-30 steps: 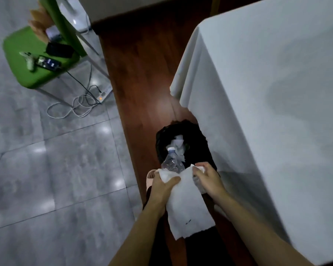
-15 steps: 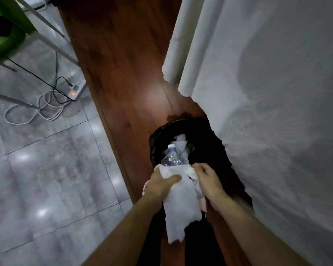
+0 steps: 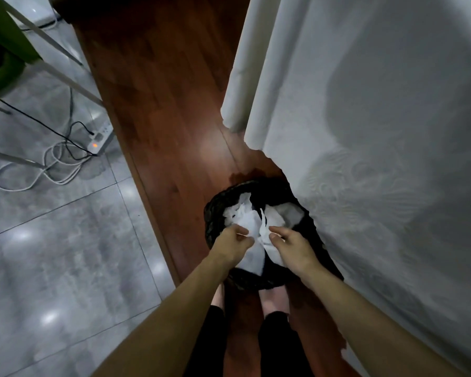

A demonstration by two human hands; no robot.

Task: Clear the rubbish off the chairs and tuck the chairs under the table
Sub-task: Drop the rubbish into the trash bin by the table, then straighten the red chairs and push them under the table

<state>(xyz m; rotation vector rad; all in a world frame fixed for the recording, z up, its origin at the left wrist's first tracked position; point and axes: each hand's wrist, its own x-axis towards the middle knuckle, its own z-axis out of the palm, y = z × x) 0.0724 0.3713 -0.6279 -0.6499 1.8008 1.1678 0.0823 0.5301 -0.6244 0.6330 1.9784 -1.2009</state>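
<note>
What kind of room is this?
Probably a dining room at home or in a small eatery: a table under a long white tablecloth, a black bin beside it, and a green chair.

Crumpled white paper [image 3: 252, 229] soft under my hands, black bin liner [image 3: 211, 213] faintly shiny, glossy wood floorboards [image 3: 161, 104], polished grey tiles [image 3: 52, 254], matt embossed tablecloth [image 3: 378, 159].

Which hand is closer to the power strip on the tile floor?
Left. The left hand is over the black bin's left side, on the side of the power strip. The right hand is beside the tablecloth, farther away.
</note>
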